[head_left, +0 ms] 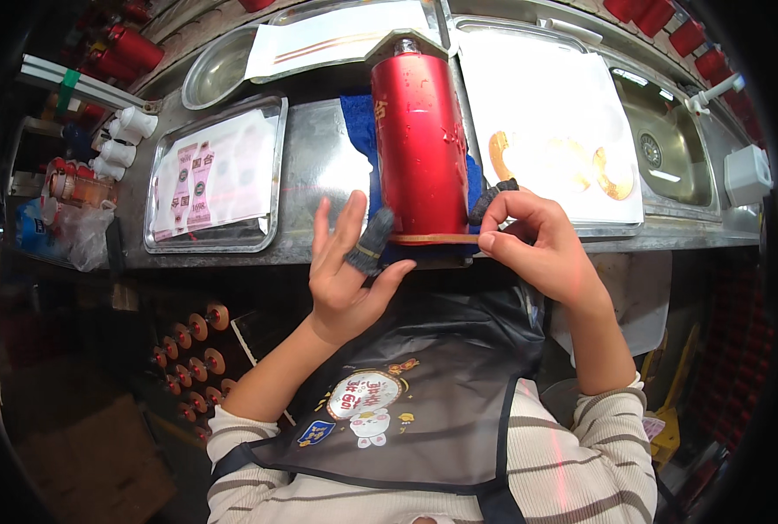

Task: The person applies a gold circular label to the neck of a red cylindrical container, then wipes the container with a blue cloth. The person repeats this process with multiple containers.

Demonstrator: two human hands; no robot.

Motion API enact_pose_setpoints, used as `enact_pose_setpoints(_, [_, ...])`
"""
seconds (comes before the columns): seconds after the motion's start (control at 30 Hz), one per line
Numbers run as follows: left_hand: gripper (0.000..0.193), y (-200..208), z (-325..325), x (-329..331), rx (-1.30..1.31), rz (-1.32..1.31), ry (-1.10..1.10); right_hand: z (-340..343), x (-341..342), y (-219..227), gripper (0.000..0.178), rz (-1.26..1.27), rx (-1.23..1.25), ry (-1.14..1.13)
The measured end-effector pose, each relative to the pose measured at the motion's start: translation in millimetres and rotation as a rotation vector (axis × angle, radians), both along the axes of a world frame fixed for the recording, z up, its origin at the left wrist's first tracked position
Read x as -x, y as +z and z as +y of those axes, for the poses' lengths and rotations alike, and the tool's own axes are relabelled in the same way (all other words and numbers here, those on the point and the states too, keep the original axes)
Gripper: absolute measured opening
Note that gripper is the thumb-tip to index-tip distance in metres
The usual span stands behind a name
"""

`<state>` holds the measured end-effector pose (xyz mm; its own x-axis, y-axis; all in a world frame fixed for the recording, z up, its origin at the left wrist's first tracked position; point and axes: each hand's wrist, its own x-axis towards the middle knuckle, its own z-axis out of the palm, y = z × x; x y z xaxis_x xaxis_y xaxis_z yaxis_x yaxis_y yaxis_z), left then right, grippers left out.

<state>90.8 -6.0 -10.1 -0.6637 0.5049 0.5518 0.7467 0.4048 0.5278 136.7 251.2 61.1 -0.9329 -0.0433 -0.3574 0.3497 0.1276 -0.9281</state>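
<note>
At the counter edge, both hands press a tan strip (432, 237) around the red cylinder (419, 144) base. Left hand (345, 262) open-fingered, right hand (529, 240) pinching the strip; wrapping apparently incomplete.

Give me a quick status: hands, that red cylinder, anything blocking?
Left hand open, fingertip at red cylinder base. Right hand pinching its bottom rim. Cylinder lies on blue cloth. Nothing blocking.

The red cylinder (419, 144) is glossy and smooth, with a dull metal cap, and lies on a blue cloth (358, 122) of soft matt weave. The steel counter (319, 166) and 2 metal trays (157, 201) look brushed and faintly shiny (white paper lines them). Dark knitted fabric cots cover 2 fingertips (369, 244), and the apron (432, 393) is thin, slightly glossy plastic.
</note>
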Motion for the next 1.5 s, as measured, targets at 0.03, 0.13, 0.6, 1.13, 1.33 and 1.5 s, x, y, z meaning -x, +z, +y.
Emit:
enact_pose_setpoints(0.03, [0.045, -4.0, -6.3, -1.8, 0.026, 0.007, 0.003, -1.1, -0.5, 2.9, 0.009, -0.003, -0.01, -0.01])
enact_pose_setpoints(0.13, [0.037, -9.6, -7.5, -4.3, 0.03, -0.011, -0.029, -2.2, 0.5, -2.2, 0.009, -0.017, 0.005, -0.045])
enact_pose_setpoints(0.6, [0.03, 44.4, 35.5, 6.4, 0.281, 0.222, -0.15, -0.3, 1.3, -25.9, 0.007, 0.007, 0.04, -0.06])
enact_pose_setpoints(1.13, [0.052, 1.4, -6.3, -6.6, 0.065, -0.044, -0.019, -4.6, -7.3, -14.0, 0.009, 0.027, 0.021, -0.105])
enact_pose_setpoints(1.33, [0.047, 17.6, 4.1, 3.6, 0.152, 0.077, -0.111, 1.8, -3.0, -23.5, 0.008, 0.012, 0.084, -0.108])
enact_pose_setpoints(1.5, [0.041, 31.1, 14.0, 9.0, 0.221, 0.164, -0.149, 2.0, -1.2, -31.1, 0.01, 0.018, 0.071, -0.107])
